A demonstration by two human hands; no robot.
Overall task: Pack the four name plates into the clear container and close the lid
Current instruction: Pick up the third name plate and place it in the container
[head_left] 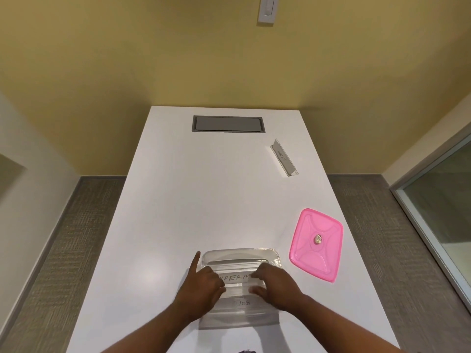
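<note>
On the left, the left hand (pixel 201 289) rests at the near-left side of the clear container (pixel 267 253), forefinger pointing away along the box's outside edge, the other fingers curled onto a name plate (pixel 238 277) that reads roughly "SUPERM". Whether those fingers actually pinch it or only press on it, I cannot tell. Nearer the person, a second plate (pixel 242 303) marked "Dog" lies in the box; a further plate edge seems to show towards the far wall, though the clear plastic makes a count unsure.

The right hand (pixel 274 284) is curled on the right end of the same "SUPERM" plate, thumb underneath, apparently gripping it.

Further right on the white desk (pixel 178 200), the pink lid (pixel 316 244) lies flat, just beside the box but apart from it. Well beyond, near the far right edge, one last plate (pixel 283 157) lies alone.

The step in hand looks like seating a plate among the others. Next, it calls for a long reach to the far plate, fitting it in flat, then bringing the lid over and pressing it down evenly round the rim.
</note>
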